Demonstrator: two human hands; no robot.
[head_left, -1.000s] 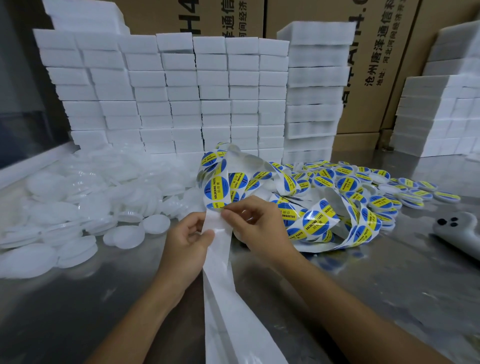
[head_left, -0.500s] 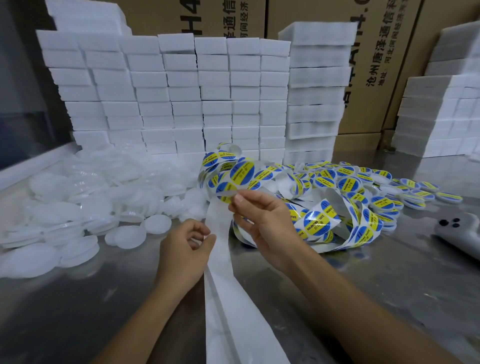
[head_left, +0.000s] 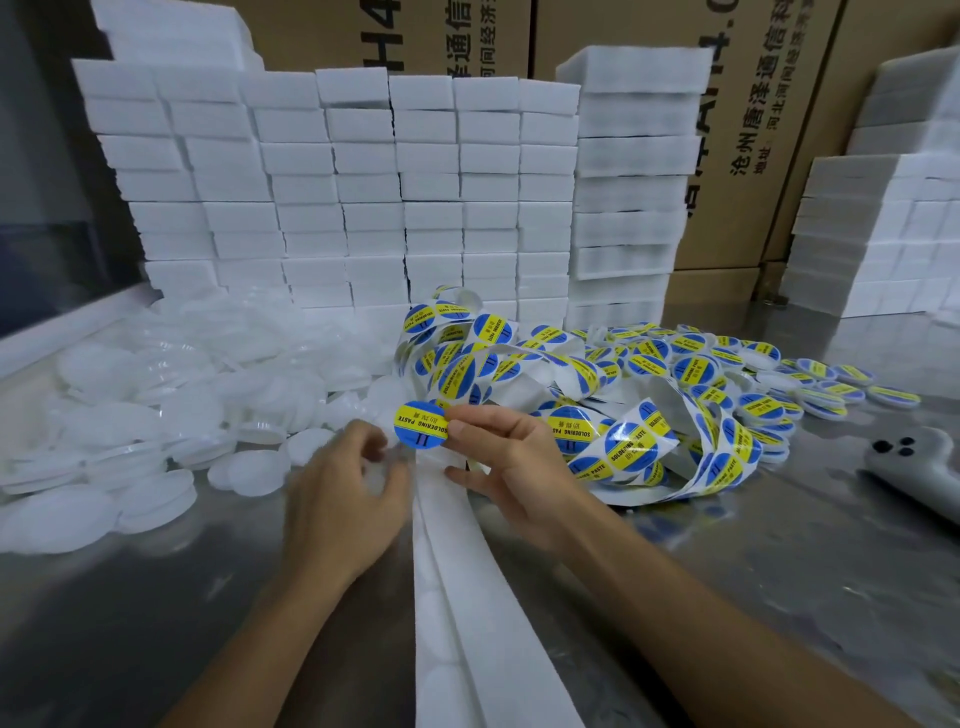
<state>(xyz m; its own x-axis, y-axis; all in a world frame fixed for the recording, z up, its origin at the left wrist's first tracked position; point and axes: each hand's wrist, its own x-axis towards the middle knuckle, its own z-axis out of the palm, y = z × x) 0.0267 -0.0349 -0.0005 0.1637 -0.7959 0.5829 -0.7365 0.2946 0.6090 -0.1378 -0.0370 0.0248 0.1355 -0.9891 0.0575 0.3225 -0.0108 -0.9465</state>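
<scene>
A round blue and yellow "soldering paste" sticker (head_left: 420, 425) is peeled free and pinched at its right edge by my right hand (head_left: 511, 467). The white backing strip (head_left: 467, 597) runs from under both hands towards the camera. Behind it lies the tangled strip of stickers (head_left: 618, 441). My left hand (head_left: 345, 493) is blurred, just left of the strip, with its fingers curled. Something pale shows at its fingertips, but I cannot tell whether it holds anything.
A heap of clear round plastic lids (head_left: 156, 415) covers the metal table (head_left: 779, 597) at the left. Labelled lids (head_left: 810, 384) lie at the right, with a grey device (head_left: 914, 467) near the edge. Stacks of white foam blocks (head_left: 363, 197) and cardboard boxes (head_left: 753, 130) stand behind.
My right hand has peeled one sticker off the strip and lifted it clear. My left hand has let go of the backing strip and shifted slightly left.
</scene>
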